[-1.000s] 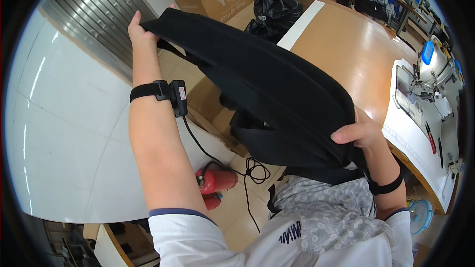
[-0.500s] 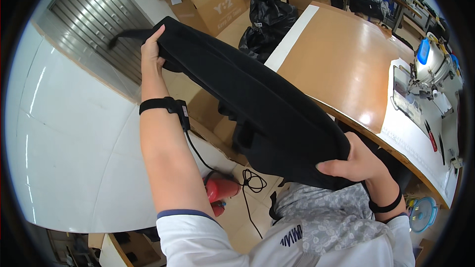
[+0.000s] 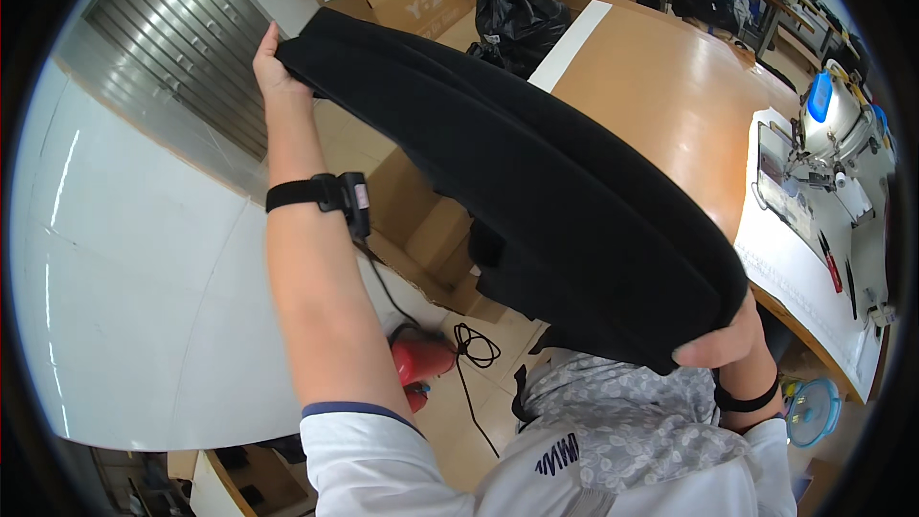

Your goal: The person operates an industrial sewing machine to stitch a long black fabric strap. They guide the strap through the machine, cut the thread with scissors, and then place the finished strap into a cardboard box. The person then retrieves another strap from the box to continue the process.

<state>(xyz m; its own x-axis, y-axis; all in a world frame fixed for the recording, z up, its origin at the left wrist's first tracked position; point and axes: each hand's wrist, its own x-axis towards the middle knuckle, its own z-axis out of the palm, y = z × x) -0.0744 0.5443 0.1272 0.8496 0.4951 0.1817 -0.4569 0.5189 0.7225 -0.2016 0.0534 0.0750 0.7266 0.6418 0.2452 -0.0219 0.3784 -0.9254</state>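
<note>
A long piece of black fabric [image 3: 536, 191] is stretched in the air between my two hands, running from upper left to lower right. It lies in lengthwise folds, and its lower edge hangs loose near my waist. My left hand [image 3: 279, 69] is closed on the far left end, with some of its fingers behind the cloth. At the near right end my right hand [image 3: 723, 337] pinches the fabric, the thumb on top and the other fingers hidden underneath.
Right of the cloth stands a brown-topped table [image 3: 670, 86] with a sewing machine [image 3: 831, 124] and red-handled tweezers [image 3: 830, 261]. An open cardboard box [image 3: 421, 220], a red fire extinguisher [image 3: 421, 361] and a coiled black cable [image 3: 477, 347] are below. A white surface [image 3: 144, 278] curves along the left.
My right hand has moved right, and my left hand slightly up and left. The fabric is stretched longer and spread wider. The loose tail beyond my left hand no longer shows.
</note>
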